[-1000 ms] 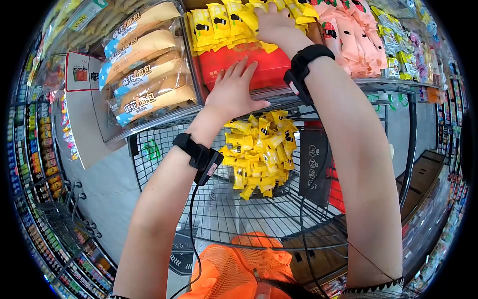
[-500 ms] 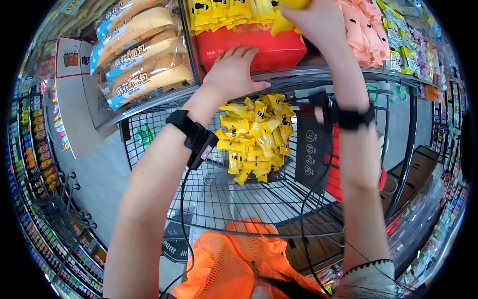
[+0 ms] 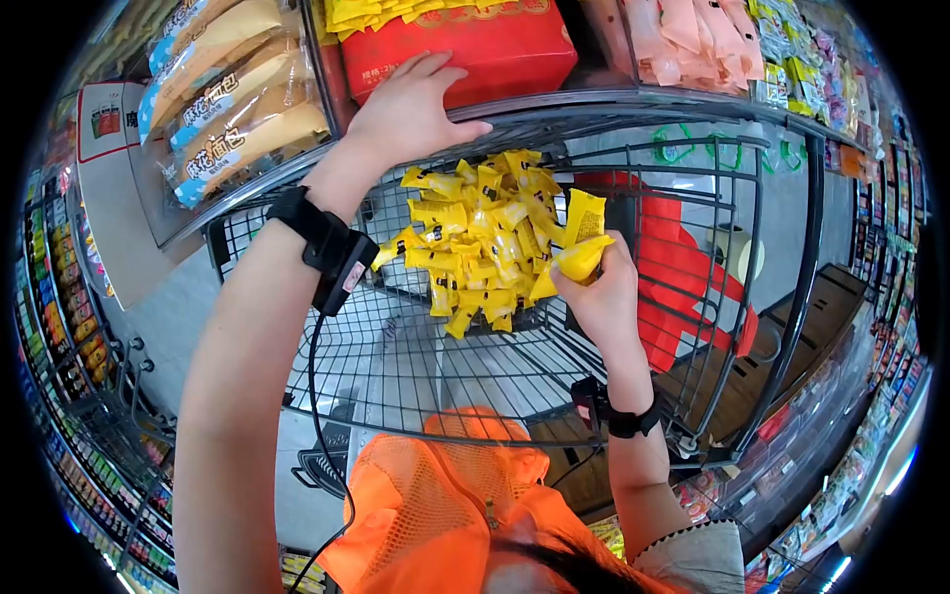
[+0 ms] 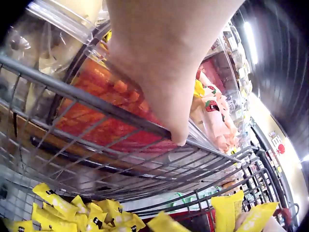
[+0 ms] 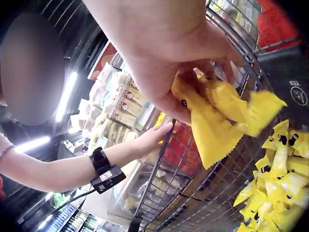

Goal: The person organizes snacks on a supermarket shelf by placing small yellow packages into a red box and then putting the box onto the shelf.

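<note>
My right hand (image 3: 606,299) grips a few yellow snack packets (image 3: 582,255) above the wire shopping cart (image 4: 96,104). In the right wrist view, the held packets (image 5: 212,130) hang below the curled fingers. A heap of matching yellow packets (image 3: 485,238) lies in the cart, just left of that hand. My left hand (image 3: 411,109) rests with extended fingers against a red box (image 3: 495,54) on the shelf, its thumb pointing out over the cart's far rim. More yellow packets (image 3: 396,12) sit on top of the red box.
Bagged long breads (image 3: 233,109) fill the shelf section on the left. Pink packets (image 3: 693,40) stand in the section on the right. A red item (image 3: 673,277) shows through the cart's right side. The cart's wire rim runs close along the shelf edge.
My right hand has left the yellow packets on the shelf and come down over the cart, carrying some. The left hand stays on the red box. The head view has shifted.
</note>
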